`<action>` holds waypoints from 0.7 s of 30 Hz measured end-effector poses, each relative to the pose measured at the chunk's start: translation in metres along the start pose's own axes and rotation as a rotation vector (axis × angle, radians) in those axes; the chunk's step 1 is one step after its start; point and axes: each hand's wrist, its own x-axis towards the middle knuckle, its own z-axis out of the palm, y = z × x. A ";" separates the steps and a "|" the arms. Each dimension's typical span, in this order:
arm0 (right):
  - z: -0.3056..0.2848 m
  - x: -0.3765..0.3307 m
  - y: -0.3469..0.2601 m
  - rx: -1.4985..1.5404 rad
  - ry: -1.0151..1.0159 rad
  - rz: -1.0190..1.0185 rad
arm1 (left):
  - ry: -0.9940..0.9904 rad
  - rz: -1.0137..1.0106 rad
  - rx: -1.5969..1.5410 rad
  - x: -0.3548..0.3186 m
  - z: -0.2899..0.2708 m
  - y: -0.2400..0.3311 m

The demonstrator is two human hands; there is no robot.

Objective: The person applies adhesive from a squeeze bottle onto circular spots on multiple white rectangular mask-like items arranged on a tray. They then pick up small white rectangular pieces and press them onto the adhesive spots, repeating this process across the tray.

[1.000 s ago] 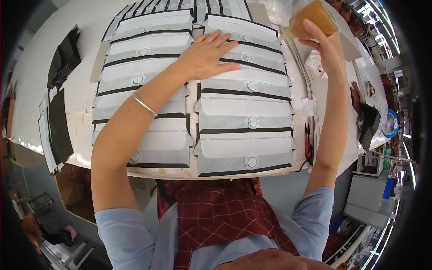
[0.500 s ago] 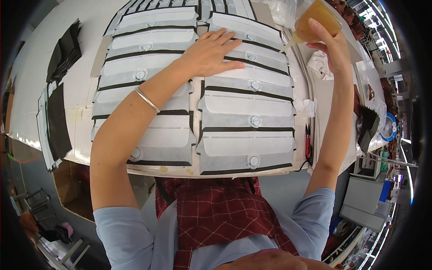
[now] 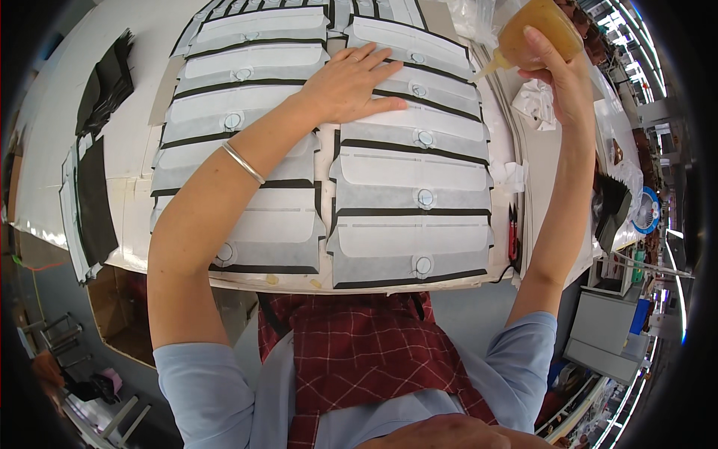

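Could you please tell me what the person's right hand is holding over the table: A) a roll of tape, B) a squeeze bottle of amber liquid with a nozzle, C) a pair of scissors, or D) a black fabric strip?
B: the right hand grips an amber squeeze bottle, nozzle tilted down toward the white pieces, while the left hand lies flat on them.

The white table [image 3: 90,82] is almost wholly taken by two overlapping columns of grey-and-white panels [image 3: 415,247], so the flat left hand [image 3: 351,82] and its forearm lie across the left column and block reach over it. Bare tabletop shows only at the far left, between the panels and the dark strips [image 3: 93,202] stacked at the edge. On the right, the right hand [image 3: 561,75] holding the amber squeeze bottle [image 3: 535,30] (nozzle tilted down) hangs over the panel edge, with crumpled white cloth [image 3: 535,101] and red pens [image 3: 513,232] crowding the narrow margin.
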 end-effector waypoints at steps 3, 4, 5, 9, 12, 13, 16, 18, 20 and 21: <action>0.008 -0.004 -0.005 0.028 0.038 -0.033 | -0.004 -0.005 0.007 0.000 0.001 -0.001; 0.011 -0.004 -0.003 0.046 0.048 -0.046 | -0.007 -0.013 0.011 -0.002 0.001 -0.001; 0.014 -0.003 0.000 0.065 0.057 -0.059 | -0.010 -0.021 0.017 -0.003 0.002 -0.002; 0.012 -0.009 0.007 0.093 0.084 -0.064 | -0.017 -0.006 0.008 0.000 0.001 0.000; 0.016 -0.011 0.021 0.106 0.102 -0.079 | -0.028 -0.006 0.014 0.001 0.000 0.001; 0.020 -0.012 0.027 0.107 0.109 -0.096 | -0.034 -0.008 0.014 0.001 -0.001 0.001; 0.041 -0.015 0.038 0.126 0.126 -0.130 | -0.035 -0.013 0.025 0.001 -0.001 0.000; 0.057 -0.017 0.040 0.161 0.139 -0.133 | -0.033 -0.012 0.026 0.000 0.000 0.000; 0.066 -0.014 0.050 0.206 0.145 -0.149 | -0.032 -0.008 0.019 0.001 0.000 0.000; 0.070 -0.011 0.056 0.229 0.147 -0.157 | -0.031 -0.007 0.018 0.001 0.000 0.000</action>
